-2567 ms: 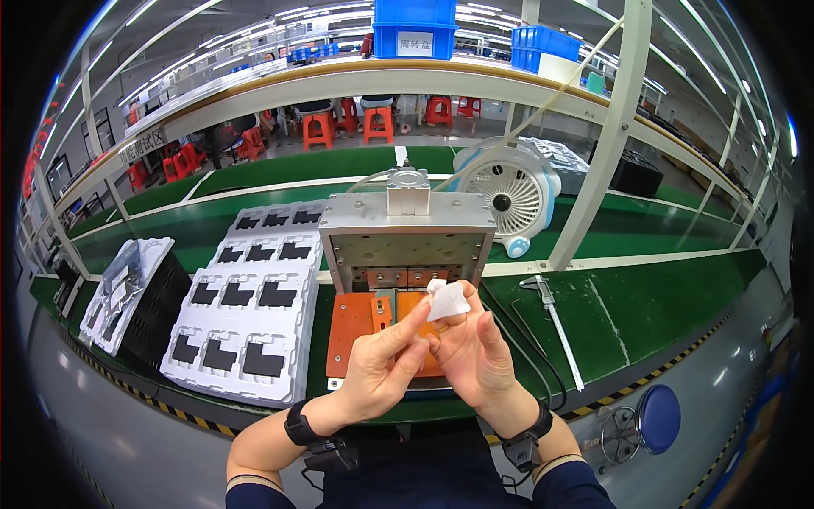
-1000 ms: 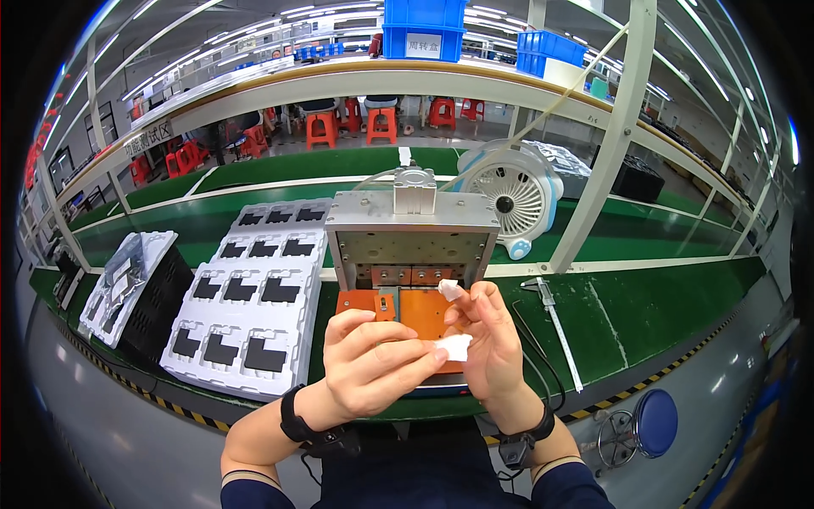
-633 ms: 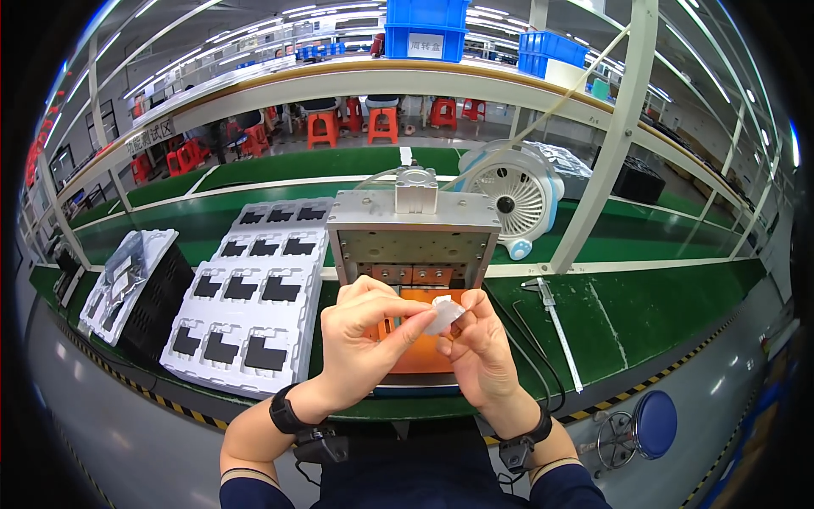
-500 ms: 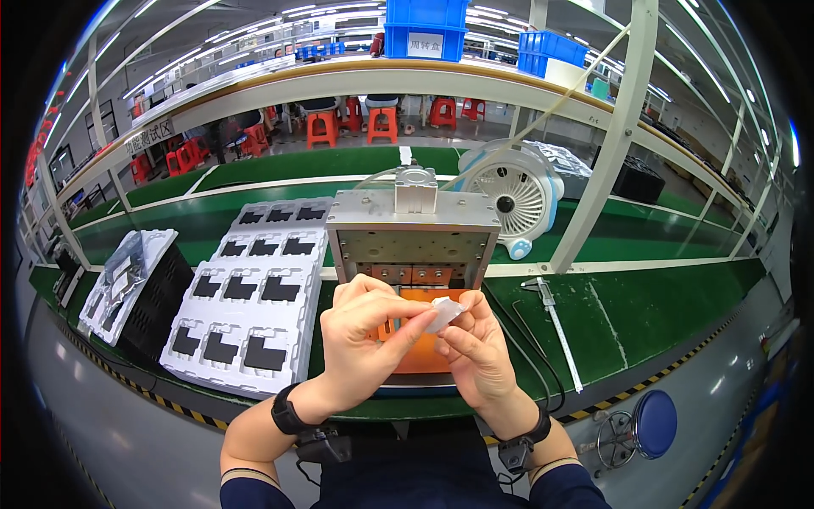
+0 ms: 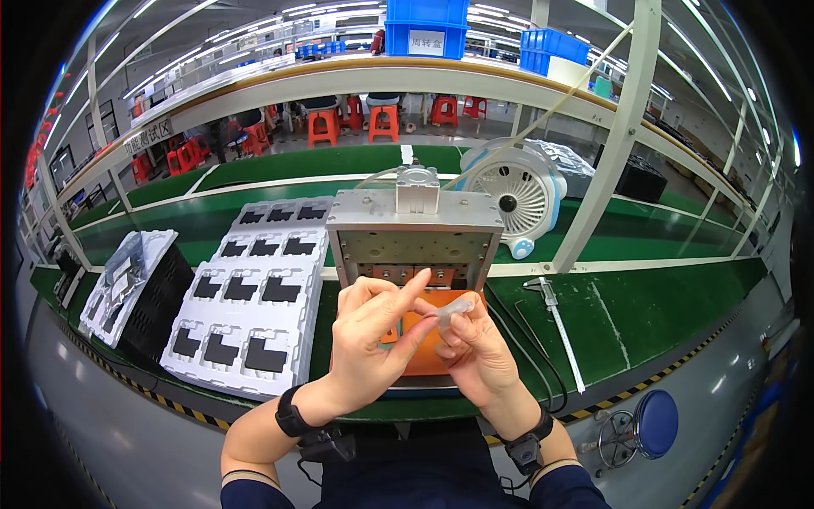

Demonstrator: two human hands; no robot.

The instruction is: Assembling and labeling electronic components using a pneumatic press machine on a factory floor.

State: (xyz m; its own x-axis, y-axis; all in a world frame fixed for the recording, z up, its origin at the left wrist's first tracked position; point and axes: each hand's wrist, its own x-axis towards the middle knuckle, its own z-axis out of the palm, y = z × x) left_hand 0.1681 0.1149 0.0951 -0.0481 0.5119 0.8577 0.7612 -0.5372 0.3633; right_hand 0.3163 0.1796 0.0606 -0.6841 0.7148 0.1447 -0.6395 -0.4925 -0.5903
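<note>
White scrap point(image 5: 456, 310) is pinched in the right hand point(image 5: 482, 352) over an orange plate point(image 5: 424, 363), left hand point(image 5: 366, 341) right by the scrap's edge (can't tell if gripping), and the white tray point(image 5: 233, 316) has black parts point(image 5: 264, 359) in its pockets.

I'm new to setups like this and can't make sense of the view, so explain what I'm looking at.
There is no robot: a person works with a bare left hand and right hand. A wide fisheye camera on the head looks down, which is why straight edges bend.

The right hand pinches a small whitish piece. The left thumb is close to it; whether it grips cannot be told.

Behind the hands stands a metal machine with an orange base. On the green surface to its left lies a white tray of black parts; to its right are calipers. A fan stands farther back.
</note>
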